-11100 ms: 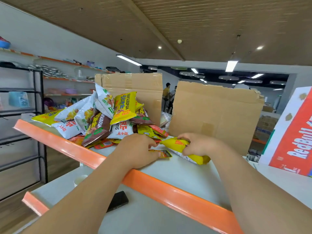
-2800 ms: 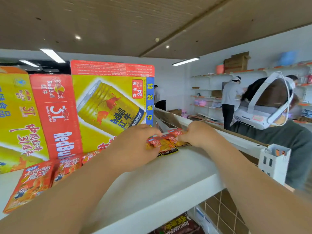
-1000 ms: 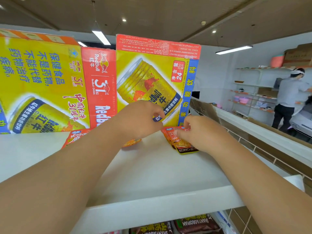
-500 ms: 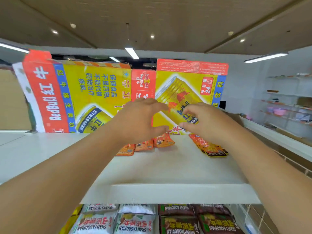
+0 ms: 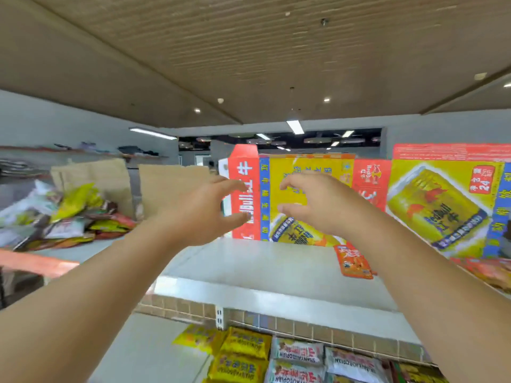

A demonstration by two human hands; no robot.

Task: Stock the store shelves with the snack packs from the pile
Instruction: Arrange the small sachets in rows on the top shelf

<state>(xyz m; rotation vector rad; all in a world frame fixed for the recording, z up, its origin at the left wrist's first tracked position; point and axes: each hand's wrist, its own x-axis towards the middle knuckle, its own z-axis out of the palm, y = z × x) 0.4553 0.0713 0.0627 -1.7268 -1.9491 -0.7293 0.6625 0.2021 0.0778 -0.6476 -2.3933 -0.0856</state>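
Two hands raised over white top shelf (image 5: 249, 266): left hand (image 5: 204, 214), right hand (image 5: 315, 205), fingers loosely spread and curved, nothing gripped. Snack pile (image 5: 69, 217) seen at far left on orange-edged shelf. Orange pack (image 5: 352, 262) laid flat before Red Bull cartons (image 5: 442, 200), beside right forearm.

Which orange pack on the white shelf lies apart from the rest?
The lone orange pack lying flat mid-shelf, in front of the Red Bull cartons. The other orange packs bunch together at the picture's right edge.
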